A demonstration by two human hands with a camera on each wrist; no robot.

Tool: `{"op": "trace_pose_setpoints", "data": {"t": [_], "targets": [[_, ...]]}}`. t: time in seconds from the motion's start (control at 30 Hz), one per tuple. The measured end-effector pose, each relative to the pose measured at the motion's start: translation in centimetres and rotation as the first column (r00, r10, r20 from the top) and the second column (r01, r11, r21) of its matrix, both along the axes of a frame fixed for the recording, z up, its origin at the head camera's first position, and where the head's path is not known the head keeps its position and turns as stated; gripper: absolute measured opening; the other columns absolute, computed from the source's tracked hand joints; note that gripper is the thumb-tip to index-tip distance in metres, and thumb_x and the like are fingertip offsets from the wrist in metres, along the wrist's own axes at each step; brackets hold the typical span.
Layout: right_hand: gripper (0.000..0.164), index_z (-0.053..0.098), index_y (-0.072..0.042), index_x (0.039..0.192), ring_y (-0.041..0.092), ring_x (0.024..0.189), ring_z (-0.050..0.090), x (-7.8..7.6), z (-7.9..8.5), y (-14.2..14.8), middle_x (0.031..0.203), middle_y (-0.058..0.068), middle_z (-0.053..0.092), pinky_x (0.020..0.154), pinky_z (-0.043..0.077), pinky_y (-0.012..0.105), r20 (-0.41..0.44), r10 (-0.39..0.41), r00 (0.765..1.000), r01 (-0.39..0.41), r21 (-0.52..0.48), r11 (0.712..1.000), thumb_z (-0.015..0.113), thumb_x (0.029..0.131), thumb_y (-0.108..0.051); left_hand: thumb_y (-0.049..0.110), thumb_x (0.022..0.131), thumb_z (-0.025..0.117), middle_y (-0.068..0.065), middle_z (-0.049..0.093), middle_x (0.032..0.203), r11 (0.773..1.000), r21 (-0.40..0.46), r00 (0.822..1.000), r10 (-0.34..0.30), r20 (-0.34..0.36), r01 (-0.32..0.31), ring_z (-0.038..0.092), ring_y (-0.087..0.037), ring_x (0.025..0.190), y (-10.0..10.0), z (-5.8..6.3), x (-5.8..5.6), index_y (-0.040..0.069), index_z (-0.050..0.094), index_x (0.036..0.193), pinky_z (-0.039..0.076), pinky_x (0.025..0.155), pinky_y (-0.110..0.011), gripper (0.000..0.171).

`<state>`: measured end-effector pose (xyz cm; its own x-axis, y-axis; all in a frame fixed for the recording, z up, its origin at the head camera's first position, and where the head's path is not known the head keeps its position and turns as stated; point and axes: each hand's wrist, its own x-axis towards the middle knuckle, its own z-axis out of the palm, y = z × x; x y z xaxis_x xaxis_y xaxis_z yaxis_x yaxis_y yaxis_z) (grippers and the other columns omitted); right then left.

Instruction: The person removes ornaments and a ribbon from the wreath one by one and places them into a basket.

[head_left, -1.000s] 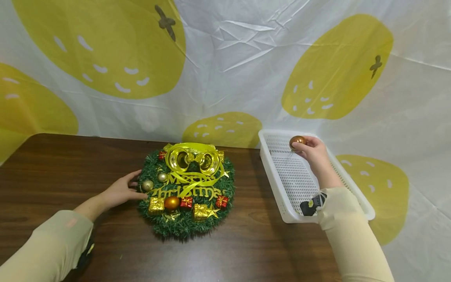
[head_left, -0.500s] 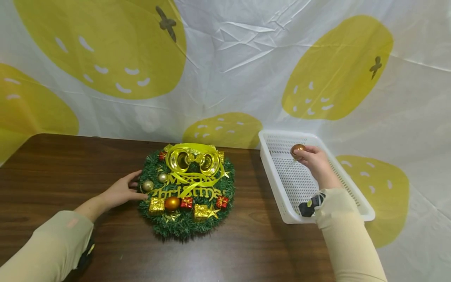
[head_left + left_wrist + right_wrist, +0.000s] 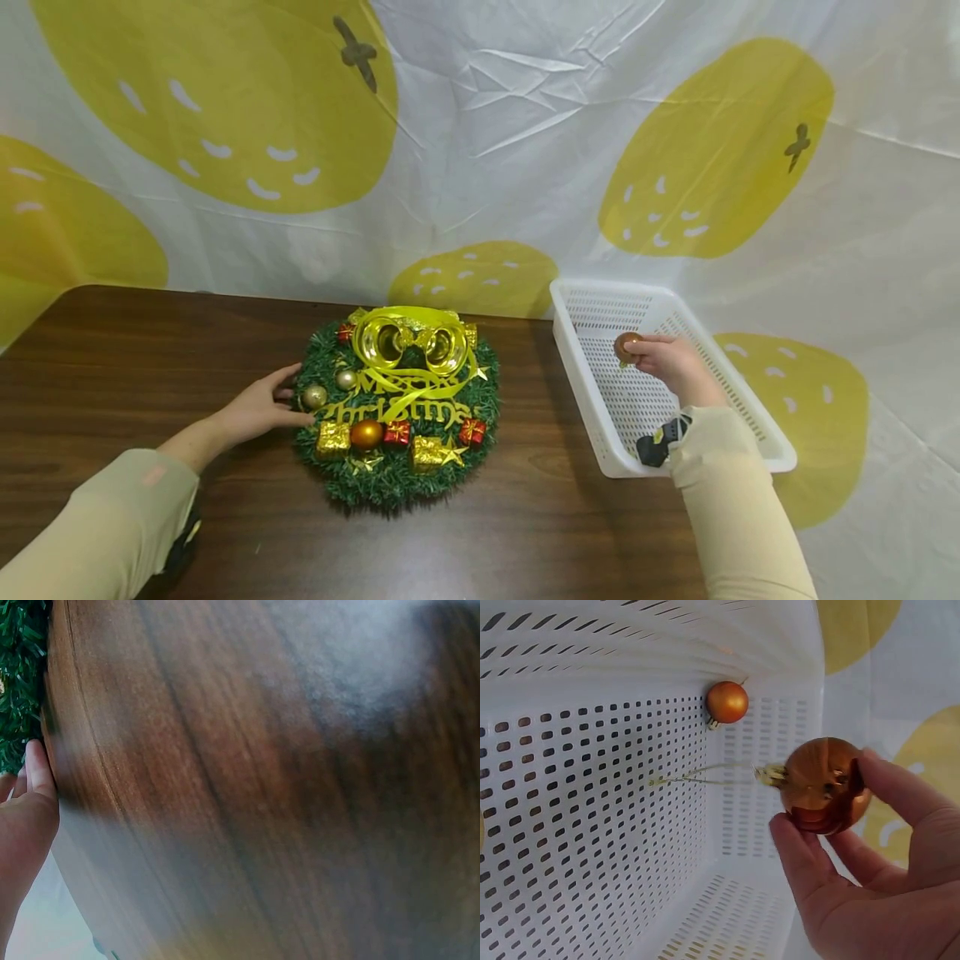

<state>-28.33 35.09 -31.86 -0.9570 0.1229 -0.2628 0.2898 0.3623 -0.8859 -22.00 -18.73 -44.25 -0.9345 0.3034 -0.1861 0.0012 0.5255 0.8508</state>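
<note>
My right hand point(image 3: 672, 367) pinches a shiny copper-brown Christmas bauble point(image 3: 823, 784) between thumb and fingers, over the inside of a white plastic basket point(image 3: 581, 379). Its gold cap and thin string loop point away from the palm. A second, matte orange bauble point(image 3: 727, 702) lies in a corner of the basket. My left hand point(image 3: 258, 406) rests at the left edge of a green Christmas wreath point(image 3: 390, 492), thumb and fingers spread and touching the tinsel. The wreath carries gold bells point(image 3: 412, 343), a yellow ribbon, small gift boxes, baubles and gold "Merry Christmas" lettering.
The wreath lies on a dark wooden table point(image 3: 157, 350), left of the basket. A white curtain point(image 3: 480, 158) printed with large yellow fruit hangs behind the table and along its right side.
My right hand has lowered the bauble a little into the basket, nearer to me. The left hand and the wreath have not moved.
</note>
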Motion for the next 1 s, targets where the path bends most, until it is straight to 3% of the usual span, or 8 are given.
{"op": "trace_pose_setpoints", "data": {"t": [0.17, 0.37, 0.5, 0.67, 0.77, 1.0], "targets": [[0.051, 0.04, 0.016, 0.13, -0.001, 0.066, 0.06, 0.4, 0.06, -0.16, 0.067, -0.013, 0.06, 0.075, 0.055, 0.017, 0.073, -0.006, 0.997, 0.003, 0.044, 0.999, 0.059, 0.089, -0.006, 0.029, 0.081, 0.073, -0.043, 0.023, 0.139, 1.0, 0.001, 1.0, 0.001, 0.004, -0.001, 0.039, -0.055, 0.122, 0.01, -0.02, 0.0, -0.005, 0.003, 0.148, 0.046, 0.095, -0.054, 0.103], [0.023, 0.055, 0.006, 0.107, 0.003, 0.064, 0.06, 0.61, 0.16, -0.21, 0.067, -0.009, 0.061, 0.073, 0.056, 0.019, 0.099, -0.023, 0.995, 0.016, 0.067, 0.998, 0.06, 0.088, -0.006, 0.029, 0.082, 0.072, -0.043, 0.021, 0.141, 1.0, 0.009, 1.0, -0.002, 0.008, 0.002, 0.037, -0.056, 0.123, 0.06, 0.15, 0.13, -0.006, 0.003, 0.148, 0.045, 0.096, -0.055, 0.102], [0.009, 0.058, -0.001, 0.092, 0.004, 0.064, 0.058, 0.54, 0.1, -0.13, 0.068, -0.007, 0.058, 0.07, 0.056, 0.018, 0.105, -0.04, 0.994, 0.031, 0.088, 0.996, 0.062, 0.087, -0.007, 0.028, 0.082, 0.072, -0.043, 0.021, 0.141, 1.0, 0.008, 1.0, -0.001, 0.008, 0.001, 0.037, -0.056, 0.123, 0.08, 0.27, 0.18, -0.006, 0.003, 0.148, 0.045, 0.096, -0.055, 0.102], [0.005, 0.057, -0.004, 0.088, 0.004, 0.063, 0.059, 0.46, -0.05, 0.0, 0.067, -0.007, 0.059, 0.07, 0.056, 0.019, 0.118, -0.025, 0.993, 0.016, 0.071, 0.997, 0.061, 0.088, -0.007, 0.029, 0.082, 0.072, -0.043, 0.022, 0.14, 1.0, 0.006, 1.0, -0.001, 0.005, 0.001, 0.037, -0.056, 0.122, 0.05, 0.27, 0.19, -0.006, 0.003, 0.148, 0.045, 0.096, -0.055, 0.102], [0.011, 0.056, 0.0, 0.097, 0.003, 0.066, 0.059, 0.44, -0.13, 0.07, 0.075, -0.005, 0.059, 0.075, 0.056, 0.02, 0.124, -0.002, 0.992, -0.007, 0.072, 0.997, 0.058, 0.089, -0.008, 0.029, 0.082, 0.072, -0.043, 0.022, 0.14, 1.0, 0.002, 1.0, -0.002, 0.002, 0.002, 0.037, -0.056, 0.122, 0.04, 0.23, 0.16, -0.006, 0.003, 0.148, 0.045, 0.095, -0.055, 0.102], [0.058, 0.033, 0.014, 0.136, 0.004, 0.076, 0.06, 0.28, 0.27, -0.41, 0.116, 0.015, 0.05, 0.083, 0.055, 0.022, 0.138, -0.014, 0.99, -0.002, 0.116, 0.993, 0.056, 0.091, -0.016, 0.03, 0.082, 0.072, -0.043, 0.023, 0.14, 1.0, 0.0, 1.0, -0.002, 0.008, 0.002, 0.037, -0.056, 0.122, 0.08, 0.23, 0.13, -0.005, 0.002, 0.149, 0.046, 0.095, -0.055, 0.103]]}}
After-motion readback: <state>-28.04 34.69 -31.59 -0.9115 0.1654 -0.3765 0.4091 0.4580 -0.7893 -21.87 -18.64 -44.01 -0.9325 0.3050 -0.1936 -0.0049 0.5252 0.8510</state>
